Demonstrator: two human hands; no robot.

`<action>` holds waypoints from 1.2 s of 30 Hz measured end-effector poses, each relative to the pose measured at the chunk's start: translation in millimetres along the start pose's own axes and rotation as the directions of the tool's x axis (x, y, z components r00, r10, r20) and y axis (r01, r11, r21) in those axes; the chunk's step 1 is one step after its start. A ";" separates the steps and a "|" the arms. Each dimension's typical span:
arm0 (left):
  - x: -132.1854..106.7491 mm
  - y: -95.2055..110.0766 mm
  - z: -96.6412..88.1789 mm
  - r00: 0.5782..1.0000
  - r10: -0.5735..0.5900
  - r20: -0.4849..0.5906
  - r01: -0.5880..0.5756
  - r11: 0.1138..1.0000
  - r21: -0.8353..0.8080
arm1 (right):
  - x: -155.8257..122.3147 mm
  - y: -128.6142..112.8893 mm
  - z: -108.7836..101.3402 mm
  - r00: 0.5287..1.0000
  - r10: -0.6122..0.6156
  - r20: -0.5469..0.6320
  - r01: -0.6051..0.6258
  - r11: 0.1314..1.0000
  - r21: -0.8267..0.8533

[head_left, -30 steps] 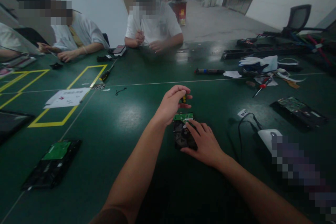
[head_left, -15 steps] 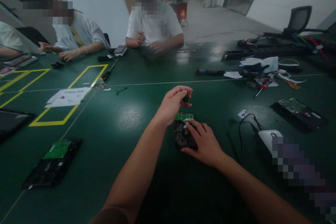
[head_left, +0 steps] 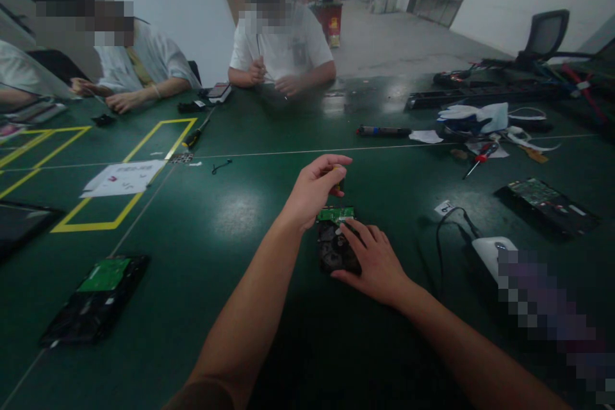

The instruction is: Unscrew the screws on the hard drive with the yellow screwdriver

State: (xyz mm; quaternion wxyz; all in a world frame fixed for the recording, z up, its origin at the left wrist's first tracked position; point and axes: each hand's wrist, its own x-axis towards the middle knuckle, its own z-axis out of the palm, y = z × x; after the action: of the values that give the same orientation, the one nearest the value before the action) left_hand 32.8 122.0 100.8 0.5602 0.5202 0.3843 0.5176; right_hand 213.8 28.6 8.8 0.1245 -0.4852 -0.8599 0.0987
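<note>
A small hard drive with a green circuit board lies on the green table in front of me. My right hand rests flat on its right side, fingers spread, holding it down. My left hand is closed round the black and yellow handle of a small screwdriver, held upright above the drive's far end. The screwdriver's tip is hidden behind my fingers.
Another drive lies at the near left, a third at the right. A white device with a black cable sits right of my hand. Tools and gloves clutter the far right. Two people sit opposite; yellow tape marks squares with a paper.
My left hand's fingers have shifted on the screwdriver handle, turning it a little. The right hand and the drive have stayed in place.
</note>
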 end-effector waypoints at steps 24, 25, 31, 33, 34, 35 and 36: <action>-0.2 4.0 3.2 0.996 -0.092 -0.005 0.091 0.991 -0.094 | -1.4 1.5 2.8 1.000 0.004 -0.009 -0.004 1.000 0.006; 0.1 3.6 3.4 0.994 -0.104 -0.017 0.101 0.988 -0.115 | -1.3 1.5 2.6 1.000 0.005 -0.009 -0.005 1.000 0.005; 0.9 0.8 1.6 0.997 -0.080 0.006 0.080 0.994 -0.077 | -1.2 0.4 1.4 1.000 0.013 0.008 -0.013 1.000 0.002; 0.5 1.5 1.3 0.998 -0.057 0.005 0.057 0.998 -0.030 | -1.2 0.5 1.7 1.000 0.011 0.010 -0.011 1.000 0.002; 0.3 2.0 1.3 0.999 -0.052 0.006 0.052 0.998 -0.023 | -1.2 0.6 2.0 1.000 0.010 0.010 -0.010 1.000 0.001; 0.2 2.5 1.3 0.998 -0.054 0.010 0.054 0.998 -0.031 | -1.2 0.7 2.3 1.000 0.009 0.011 -0.009 1.000 -0.001; 0.1 3.0 1.2 0.998 -0.059 0.013 0.059 0.997 -0.048 | -1.2 0.9 2.5 1.000 0.009 0.012 -0.009 1.000 -0.003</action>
State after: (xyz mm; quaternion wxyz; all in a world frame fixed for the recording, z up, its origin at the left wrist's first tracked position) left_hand 33.5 121.6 104.0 0.5899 0.4978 0.3835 0.5070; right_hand 214.3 27.9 6.0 0.1183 -0.4887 -0.8585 0.1010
